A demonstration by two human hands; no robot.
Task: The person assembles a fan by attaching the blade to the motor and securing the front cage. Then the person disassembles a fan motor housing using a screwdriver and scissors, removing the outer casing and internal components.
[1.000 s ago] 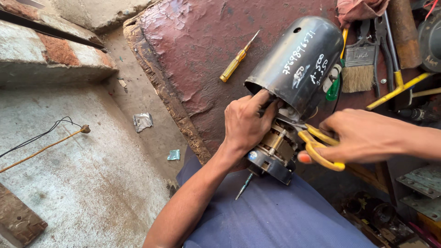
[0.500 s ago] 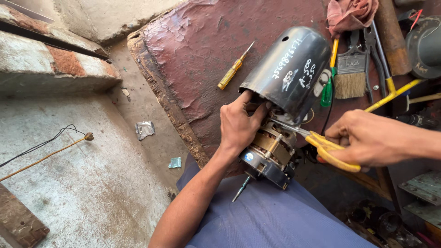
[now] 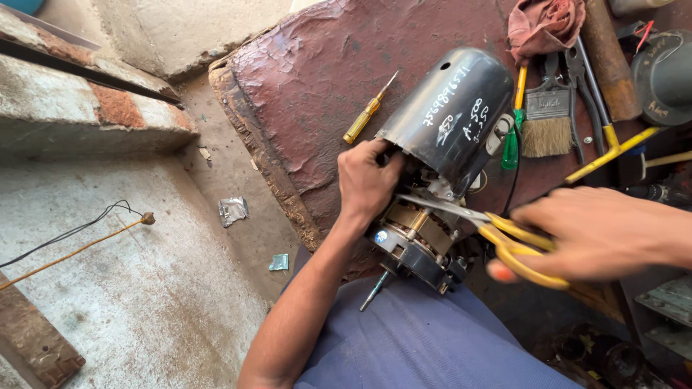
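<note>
A black cylindrical electric motor [image 3: 450, 119] lies tilted on a worn reddish board [image 3: 310, 94], its lower end open with copper windings [image 3: 414, 223] showing and resting near my lap. My left hand [image 3: 367, 180] grips the motor at the seam between the housing and the windings. My right hand [image 3: 598, 230] holds yellow-handled scissors [image 3: 504, 238], whose blades reach into the gap by the windings.
A yellow-handled screwdriver [image 3: 367, 115] lies on the board left of the motor. A paint brush [image 3: 546, 122], a green screwdriver [image 3: 513, 137], pliers [image 3: 587, 79], a red rag [image 3: 540, 25] and a metal pipe [image 3: 609, 61] lie at the upper right. Concrete steps [image 3: 108, 216] and a wire [image 3: 72, 241] are on the left.
My right hand with the scissors has shifted slightly right and down, the blades staying at the windings. My left hand keeps its grip on the motor. The view has tilted a little.
</note>
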